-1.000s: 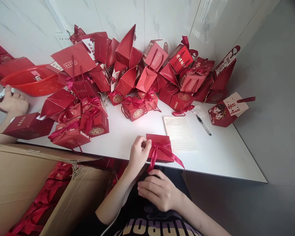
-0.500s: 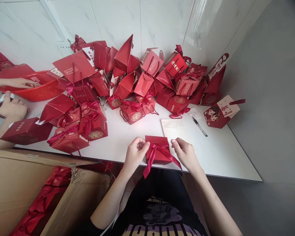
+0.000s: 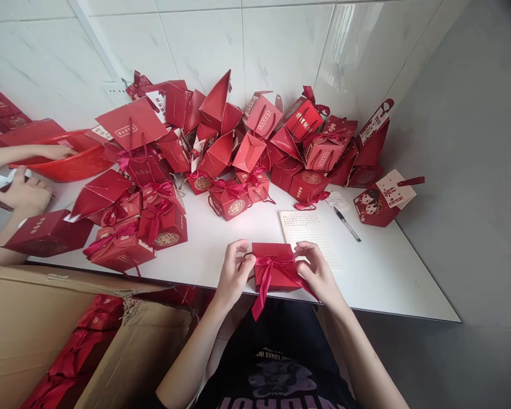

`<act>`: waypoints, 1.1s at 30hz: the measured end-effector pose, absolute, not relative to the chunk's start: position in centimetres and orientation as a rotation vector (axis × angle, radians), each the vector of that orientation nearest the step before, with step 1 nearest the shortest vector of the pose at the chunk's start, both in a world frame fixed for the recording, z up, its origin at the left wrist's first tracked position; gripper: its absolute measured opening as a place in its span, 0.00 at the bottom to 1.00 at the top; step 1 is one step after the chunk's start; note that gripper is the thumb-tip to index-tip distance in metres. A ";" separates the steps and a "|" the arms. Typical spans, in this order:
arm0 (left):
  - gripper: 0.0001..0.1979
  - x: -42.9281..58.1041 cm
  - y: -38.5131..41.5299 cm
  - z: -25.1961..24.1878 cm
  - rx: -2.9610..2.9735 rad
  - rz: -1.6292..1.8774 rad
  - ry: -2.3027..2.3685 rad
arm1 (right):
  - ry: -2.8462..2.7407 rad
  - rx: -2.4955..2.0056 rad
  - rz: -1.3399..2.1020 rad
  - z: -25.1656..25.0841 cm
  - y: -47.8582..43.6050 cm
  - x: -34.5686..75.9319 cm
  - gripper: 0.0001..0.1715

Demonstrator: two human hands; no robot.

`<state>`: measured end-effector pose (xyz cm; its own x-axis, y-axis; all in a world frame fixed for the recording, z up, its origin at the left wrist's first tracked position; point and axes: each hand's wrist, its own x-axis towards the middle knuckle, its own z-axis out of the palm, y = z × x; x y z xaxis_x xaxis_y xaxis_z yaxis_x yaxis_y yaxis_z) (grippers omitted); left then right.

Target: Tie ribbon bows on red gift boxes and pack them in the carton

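Observation:
A small red box (image 3: 281, 281) sits at the front edge of the white table, a dark pink ribbon (image 3: 269, 267) tied across its front with its tails hanging down. My left hand (image 3: 235, 270) is at the box's left side, fingers curled around the edge of the ribbon and box. On the right side, my right hand (image 3: 315, 270) has its fingers bent against the box and ribbon end. Fingertips of both hands are partly hidden, so the exact grip is unclear. Behind the box lies a notepad (image 3: 306, 233) with handwriting.
Many red gift boxes (image 3: 249, 152) are heaped along the wall. A pen (image 3: 347, 224) lies right of the notepad. At the left, another person's hands (image 3: 28, 190) are near a red basin (image 3: 68, 167). A cardboard carton (image 3: 153, 329) stands below the table's left front.
Both my hands have closed in on the box's sides, where the right had been just off it. The view has tilted slightly. The other person's upper hand has moved right in the basin.

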<state>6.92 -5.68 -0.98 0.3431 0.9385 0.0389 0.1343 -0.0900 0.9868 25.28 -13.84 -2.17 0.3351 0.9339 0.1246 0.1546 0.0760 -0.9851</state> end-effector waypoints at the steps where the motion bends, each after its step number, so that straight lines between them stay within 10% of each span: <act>1: 0.18 6.8 -5.7 -1.2 1.514 0.897 1.001 | -1.155 -1.321 0.839 -2.6 -14.2 25.5 0.44; 4: 0.25 6.8 -5.6 -1.5 1.513 0.764 0.873 | -1.384 -1.301 0.904 -3.5 -15.0 25.7 0.66; 20: 0.28 6.7 -5.7 -1.3 1.608 0.687 0.829 | -1.385 -1.342 0.895 -3.4 -15.0 26.0 0.66; 26: 0.12 7.5 -5.4 0.9 1.905 0.806 1.183 | -1.112 -1.461 0.786 -0.7 -15.4 26.4 0.30; 33: 0.14 8.9 -5.9 1.4 1.963 0.714 1.193 | -1.066 -1.728 0.824 0.2 -13.7 24.8 0.28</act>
<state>8.87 -5.86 1.45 0.4185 0.9038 0.0893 0.5051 -0.3133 0.8042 24.82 -13.71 0.17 0.4022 0.9126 -0.0730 0.3008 -0.2070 -0.9310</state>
